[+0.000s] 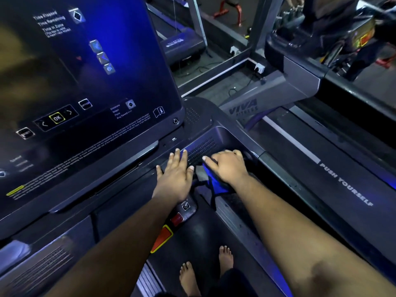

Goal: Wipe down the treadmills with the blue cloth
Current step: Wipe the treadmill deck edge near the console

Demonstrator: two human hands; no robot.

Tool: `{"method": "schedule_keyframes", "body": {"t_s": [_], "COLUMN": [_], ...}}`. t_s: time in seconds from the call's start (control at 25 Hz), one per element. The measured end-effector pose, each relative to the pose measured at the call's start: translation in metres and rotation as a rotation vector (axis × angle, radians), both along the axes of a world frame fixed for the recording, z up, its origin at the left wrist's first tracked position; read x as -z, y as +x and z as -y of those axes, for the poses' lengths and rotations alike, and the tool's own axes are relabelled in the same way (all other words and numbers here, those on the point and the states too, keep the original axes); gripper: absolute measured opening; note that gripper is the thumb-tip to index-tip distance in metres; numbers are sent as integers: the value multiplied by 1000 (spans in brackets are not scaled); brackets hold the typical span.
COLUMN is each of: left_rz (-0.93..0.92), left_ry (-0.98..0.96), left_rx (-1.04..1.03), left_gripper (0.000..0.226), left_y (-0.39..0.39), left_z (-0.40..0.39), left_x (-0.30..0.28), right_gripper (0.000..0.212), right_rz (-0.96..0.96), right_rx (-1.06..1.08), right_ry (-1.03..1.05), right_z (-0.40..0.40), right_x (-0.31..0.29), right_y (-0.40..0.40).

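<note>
Both hands are down on the treadmill console's lower tray (pixel 235 136), just below the bottom edge of the big display (pixel 85 82). The right hand (pixel 227 166) presses the blue cloth (pixel 216 186) against the tray near its right corner, fingers curled over the bunched fabric — a loose tail trails back toward the near edge. The left hand (pixel 176 174) lies flat beside it, fingers spread and holding nothing, apparently bracing.

To do this stroke well, I would flatten the cloth under the palm rather than leave it wadded, so more fabric meets the plastic. The perforated grille (pixel 201 150) just ahead of the fingers probably traps dust, so firm passes along its length seem wise. Work from the right corner toward the left — and keep the trailing tail clear of the red stop button (pixel 177 219) by the near edge.
</note>
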State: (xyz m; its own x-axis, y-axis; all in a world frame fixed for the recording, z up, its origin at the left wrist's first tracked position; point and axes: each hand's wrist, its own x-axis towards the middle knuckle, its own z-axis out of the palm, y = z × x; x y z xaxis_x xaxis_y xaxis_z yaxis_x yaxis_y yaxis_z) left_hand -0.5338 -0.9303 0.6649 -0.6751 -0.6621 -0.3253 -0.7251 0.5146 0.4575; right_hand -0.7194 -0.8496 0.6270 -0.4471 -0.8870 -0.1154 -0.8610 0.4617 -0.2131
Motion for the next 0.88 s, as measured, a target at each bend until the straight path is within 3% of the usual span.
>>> {"method": "schedule_keyframes", "body": {"t_s": [0.08, 0.16, 0.24, 0.28, 0.36, 0.48, 0.56, 0.76, 0.88], "left_rz": [5, 2, -5, -6, -2, 7, 8, 13, -2], "left_ry": [-1, -4, -9, -14, -21, -6, -14, -35, -85], "left_rx": [-8, -20, -34, -42, -47, -58, -56, -44, -33], "left_gripper": [59, 59, 60, 60, 61, 61, 61, 61, 61], "left_y": [0, -1, -2, -3, -3, -3, -3, -3, -2], "left_z": [0, 1, 1, 1, 1, 2, 1, 1, -2], "left_x": [1, 1, 1, 1, 2, 2, 4, 2, 0], "right_gripper": [63, 64, 59, 58, 62, 69, 67, 67, 78], "right_rz": [83, 179, 136, 94, 73, 148, 158, 4, -58], "right_rx": [71, 148, 219, 196, 92, 133, 126, -241, -274], "right_ry": [-80, -334, -606, -619, -381, -105, -71, -147, -100], "right_z": [14, 20, 29, 36, 47, 51, 43, -24, -48], "right_x": [2, -2, -6, -8, -10, -10, -10, 9, 15], "right_y": [2, 3, 4, 7, 19, 16, 12, 19, 18]}}
